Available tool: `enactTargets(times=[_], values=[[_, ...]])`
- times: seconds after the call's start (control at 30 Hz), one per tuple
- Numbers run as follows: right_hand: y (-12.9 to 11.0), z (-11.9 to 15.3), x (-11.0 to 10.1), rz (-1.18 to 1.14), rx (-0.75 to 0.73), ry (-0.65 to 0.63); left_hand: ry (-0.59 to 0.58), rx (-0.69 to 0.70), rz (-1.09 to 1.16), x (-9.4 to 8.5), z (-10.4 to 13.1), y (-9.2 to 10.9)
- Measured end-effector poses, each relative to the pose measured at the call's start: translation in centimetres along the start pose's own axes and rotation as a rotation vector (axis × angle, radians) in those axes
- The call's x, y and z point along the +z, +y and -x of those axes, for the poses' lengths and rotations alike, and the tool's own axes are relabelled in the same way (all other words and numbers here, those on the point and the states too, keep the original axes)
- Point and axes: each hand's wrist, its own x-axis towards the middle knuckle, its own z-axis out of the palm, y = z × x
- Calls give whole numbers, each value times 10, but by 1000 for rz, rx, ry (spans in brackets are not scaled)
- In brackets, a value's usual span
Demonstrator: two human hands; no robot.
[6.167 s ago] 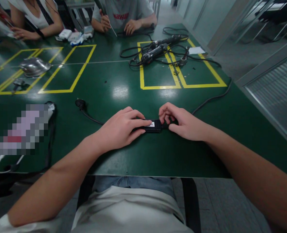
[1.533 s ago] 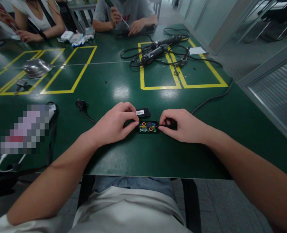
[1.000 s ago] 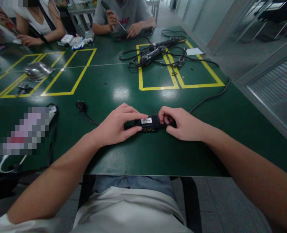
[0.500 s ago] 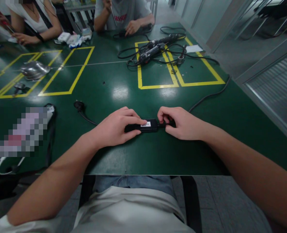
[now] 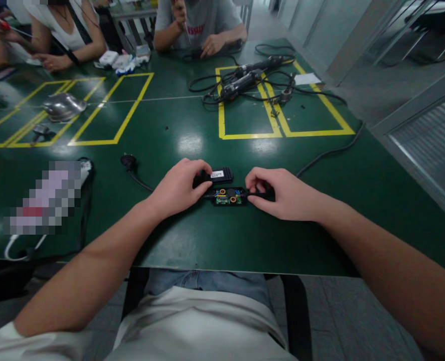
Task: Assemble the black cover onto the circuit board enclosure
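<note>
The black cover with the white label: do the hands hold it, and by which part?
The left hand holds the black cover at its left end, between thumb and fingers. The right hand holds the black cable instead.

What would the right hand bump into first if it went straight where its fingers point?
The right hand, pinching a black rubbery cable, would meet the open black case with its green circuit board. I can't tell whether they already touch.
</note>
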Motion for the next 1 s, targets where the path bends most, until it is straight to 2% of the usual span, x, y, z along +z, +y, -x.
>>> enactTargets(times=[0.13, 0.27, 0.33, 0.67, 1.0], values=[[-1, -1, 3, 24, -9, 10, -8, 140, 11, -10, 4, 4], [-3, -3, 3, 32, 2, 6, -203, 183, 76, -18, 8, 11], [-5, -3, 3, 41, 3, 8, -230, 170, 78, -18, 8, 12], [-5, 0, 2, 35, -42, 101, -151, 175, 106, -19, 9, 14], [-3, 2, -3, 29, -41, 65, -140, 222, 59, -18, 9, 9]])
